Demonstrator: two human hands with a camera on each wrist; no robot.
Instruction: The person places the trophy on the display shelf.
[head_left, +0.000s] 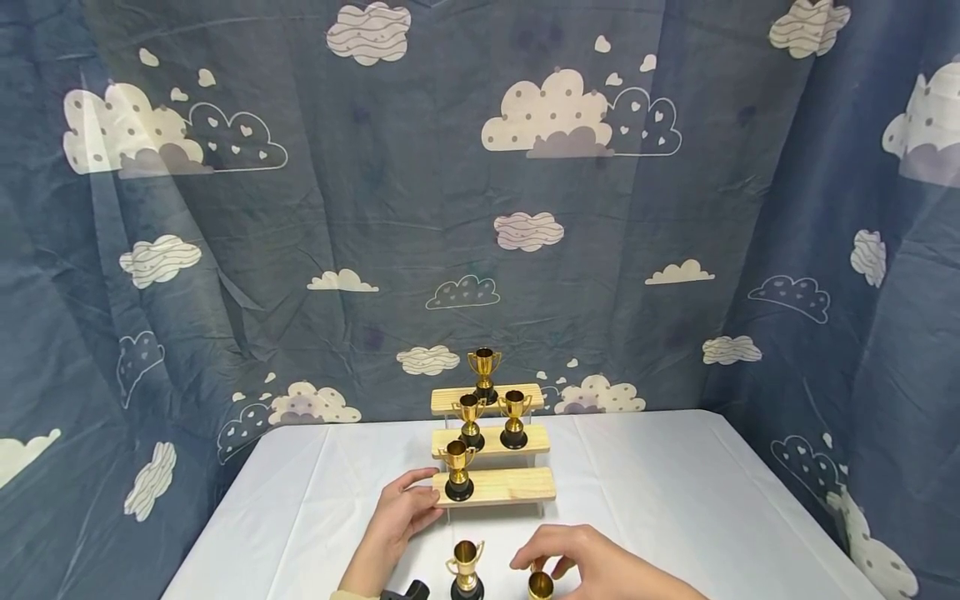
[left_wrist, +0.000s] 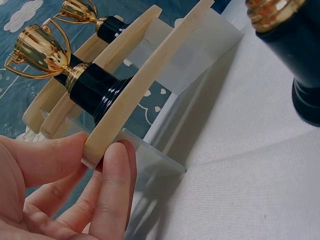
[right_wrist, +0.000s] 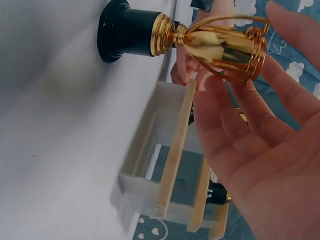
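Observation:
My left hand [head_left: 405,510] pinches the left end of the lowest wooden shelf [left_wrist: 135,95] of a three-tier stand, thumb above and fingers below. A small gold trophy [head_left: 457,471] with a black base stands on that shelf, near the thumb. My right hand [head_left: 588,560] holds another trophy [right_wrist: 220,47] by its gold cup, with the fingers along one side and the thumb by a handle. Whether its base touches the table cannot be told. Between the hands a further trophy [head_left: 467,571] stands upright on the white cloth.
On the middle shelf [head_left: 491,439] are two trophies, and a single trophy [head_left: 484,375] stands on the top one. Clear side supports [left_wrist: 200,55] carry the shelves. A white cloth [head_left: 660,492] covers the table, and a blue cloud-patterned curtain [head_left: 420,183] hangs behind.

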